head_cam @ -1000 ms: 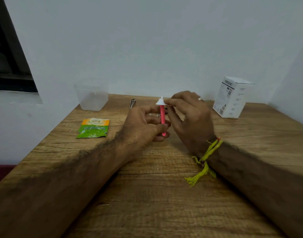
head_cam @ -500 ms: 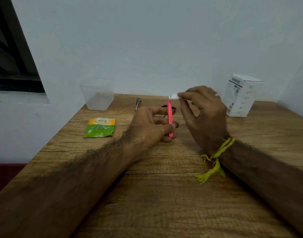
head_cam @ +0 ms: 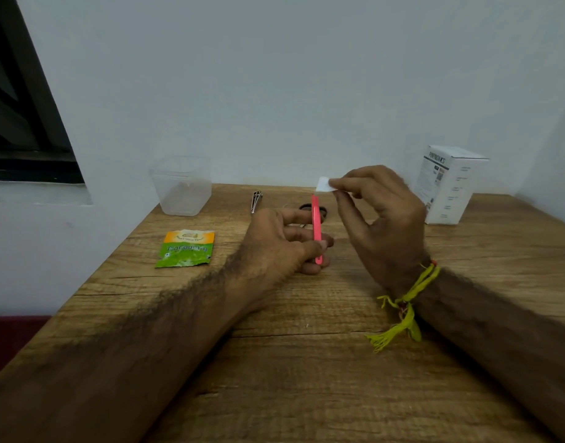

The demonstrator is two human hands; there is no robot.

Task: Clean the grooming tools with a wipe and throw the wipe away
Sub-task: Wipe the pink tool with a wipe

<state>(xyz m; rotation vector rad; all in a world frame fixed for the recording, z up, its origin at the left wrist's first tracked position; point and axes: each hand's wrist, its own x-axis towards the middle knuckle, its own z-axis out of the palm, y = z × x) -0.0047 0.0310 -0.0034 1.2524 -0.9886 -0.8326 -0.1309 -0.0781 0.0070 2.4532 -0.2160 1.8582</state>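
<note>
Pink tweezers [head_cam: 316, 230] upright, pinched near lower end by left hand [head_cam: 282, 247] thumb & fingers, above wood table [head_cam: 306, 378]. Small white wipe [head_cam: 324, 184] pinched in right hand [head_cam: 382, 215] fingertips, just above tweezers' tip, not touching. Behind hands on table: black scissors [head_cam: 322, 211], partly hidden; metal nail clipper [head_cam: 256, 201]. Clear plastic cup [head_cam: 182, 190] far left by wall; green-orange sachet [head_cam: 186, 249] near left hand; white box [head_cam: 449, 185] far right.
</note>
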